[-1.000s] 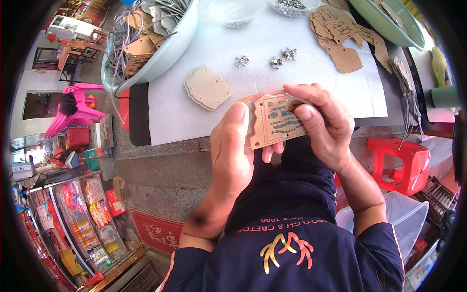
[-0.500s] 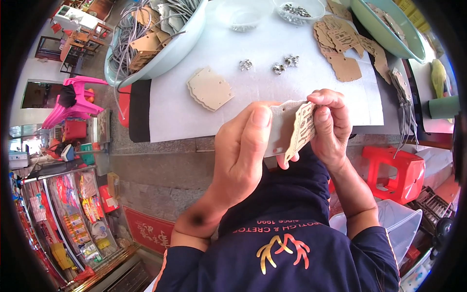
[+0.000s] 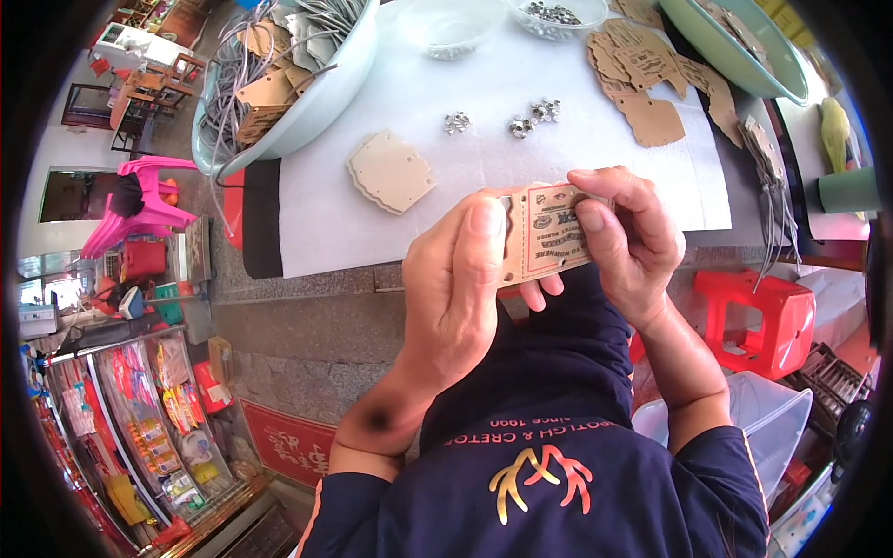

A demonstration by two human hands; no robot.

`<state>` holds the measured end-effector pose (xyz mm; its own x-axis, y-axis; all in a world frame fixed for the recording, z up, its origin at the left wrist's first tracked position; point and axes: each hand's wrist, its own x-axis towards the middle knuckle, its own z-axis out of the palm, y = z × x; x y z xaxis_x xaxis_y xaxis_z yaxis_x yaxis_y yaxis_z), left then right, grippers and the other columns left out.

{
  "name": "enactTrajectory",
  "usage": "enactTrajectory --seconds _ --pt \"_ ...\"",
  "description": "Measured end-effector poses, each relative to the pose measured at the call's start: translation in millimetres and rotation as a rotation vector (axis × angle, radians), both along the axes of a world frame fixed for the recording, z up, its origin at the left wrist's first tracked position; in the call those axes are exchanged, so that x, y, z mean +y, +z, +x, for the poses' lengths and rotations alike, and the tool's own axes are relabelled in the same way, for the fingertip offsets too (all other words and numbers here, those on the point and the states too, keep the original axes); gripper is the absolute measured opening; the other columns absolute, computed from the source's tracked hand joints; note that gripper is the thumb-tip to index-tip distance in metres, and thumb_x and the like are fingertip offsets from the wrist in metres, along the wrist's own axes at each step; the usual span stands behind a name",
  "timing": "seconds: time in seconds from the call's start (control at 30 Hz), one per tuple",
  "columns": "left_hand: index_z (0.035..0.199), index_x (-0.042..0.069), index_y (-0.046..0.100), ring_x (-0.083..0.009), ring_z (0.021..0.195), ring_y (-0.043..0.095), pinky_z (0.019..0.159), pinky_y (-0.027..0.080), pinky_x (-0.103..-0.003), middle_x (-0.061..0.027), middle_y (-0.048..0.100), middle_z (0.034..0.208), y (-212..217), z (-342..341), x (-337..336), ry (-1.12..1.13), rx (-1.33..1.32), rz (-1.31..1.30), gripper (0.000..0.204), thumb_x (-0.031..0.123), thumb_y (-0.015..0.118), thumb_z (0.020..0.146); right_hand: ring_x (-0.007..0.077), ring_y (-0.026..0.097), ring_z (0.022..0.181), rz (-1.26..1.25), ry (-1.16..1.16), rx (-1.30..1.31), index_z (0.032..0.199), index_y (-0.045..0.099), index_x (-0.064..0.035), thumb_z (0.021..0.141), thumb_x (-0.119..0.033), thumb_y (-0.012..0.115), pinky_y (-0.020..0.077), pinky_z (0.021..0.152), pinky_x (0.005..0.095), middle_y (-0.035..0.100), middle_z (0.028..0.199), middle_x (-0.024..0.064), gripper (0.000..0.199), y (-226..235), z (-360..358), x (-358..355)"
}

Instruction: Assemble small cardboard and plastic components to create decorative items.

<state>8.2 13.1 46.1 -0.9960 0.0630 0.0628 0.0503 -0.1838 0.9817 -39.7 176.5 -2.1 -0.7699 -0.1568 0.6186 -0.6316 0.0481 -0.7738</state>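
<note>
Cardboard, tan and printed, makes up the small stack of tags [image 3: 544, 232] held just off the near edge of the tabletop [image 3: 484, 102]. The left hand [image 3: 460, 279] is clamped on the stack's left end, thumb pressed on the front face. The right hand [image 3: 623, 237] grips the right end, thumb on the print, fingers curled over the top. Farther in, a blank tag pile [image 3: 391, 172] lies near the left edge on the white cover. Beyond it sit metal eyelets [image 3: 521, 123]. Loose tags [image 3: 651, 84] spread toward the far right corner, and a pale green basin [image 3: 298, 84] sits at the far left corner.
</note>
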Motion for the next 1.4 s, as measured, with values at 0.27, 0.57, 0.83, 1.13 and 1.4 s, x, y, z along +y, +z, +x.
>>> enactTrajectory --seconds 0.27,0.57,0.83,1.13,1.4 --pt "0.111 -0.008 0.056 -0.0119 0.061 0.061 0.054 0.050 -0.022 -0.0120 0.064 0.081 0.1 -0.7 -1.6 0.010 -0.036 0.022 0.048 0.029 0.027 0.107 0.0177 0.060 0.069 -0.001 0.024 -0.010 0.108 0.066 0.0015 0.081 0.003 0.068 0.0467 0.060 0.0278 0.067 0.087 0.0097 0.027 0.5 -1.0 0.3" --pt "0.113 -0.011 0.055 -0.0175 0.058 0.061 0.051 0.049 -0.025 -0.0162 0.065 0.083 4.4 0.2 2.6 0.048 -0.049 -0.026 0.050 0.030 0.026 0.105 0.0144 0.059 0.067 0.002 0.012 0.027 0.108 0.067 0.0008 0.083 0.001 0.068 0.0455 0.058 0.0256 0.066 0.086 0.0078 0.025 -2.9 -3.3 -1.2" --pt "0.112 -0.010 0.056 -0.0132 0.061 0.061 0.055 0.050 -0.023 -0.0135 0.064 0.082 4.0 0.7 0.6 0.028 -0.042 0.010 0.049 0.028 0.024 0.107 0.0121 0.060 0.070 -0.027 0.005 -0.075 0.107 0.067 0.0006 0.086 -0.001 0.066 0.0462 0.059 0.0239 0.067 0.088 0.0070 0.022 -2.0 0.6 -3.3" --pt "0.113 -0.013 0.055 -0.0228 0.056 0.062 0.047 0.047 -0.028 -0.0195 0.065 0.082 3.9 -2.3 3.5 0.078 -0.063 -0.045 0.053 0.031 0.027 0.104 0.0159 0.062 0.074 -0.033 0.007 0.009 0.106 0.067 0.0015 0.082 0.000 0.068 0.0488 0.064 0.0265 0.067 0.089 0.0094 0.024 -1.8 -3.7 -2.8" --pt "0.112 -0.009 0.056 -0.0141 0.062 0.062 0.054 0.050 -0.023 -0.0140 0.065 0.084 1.5 -2.4 0.0 0.032 -0.052 0.014 0.049 0.030 0.026 0.107 0.0149 0.062 0.073 -0.006 -0.005 -0.026 0.106 0.067 0.0001 0.082 0.000 0.069 0.0487 0.064 0.0262 0.068 0.089 0.0084 0.024 0.8 -2.1 -2.9"
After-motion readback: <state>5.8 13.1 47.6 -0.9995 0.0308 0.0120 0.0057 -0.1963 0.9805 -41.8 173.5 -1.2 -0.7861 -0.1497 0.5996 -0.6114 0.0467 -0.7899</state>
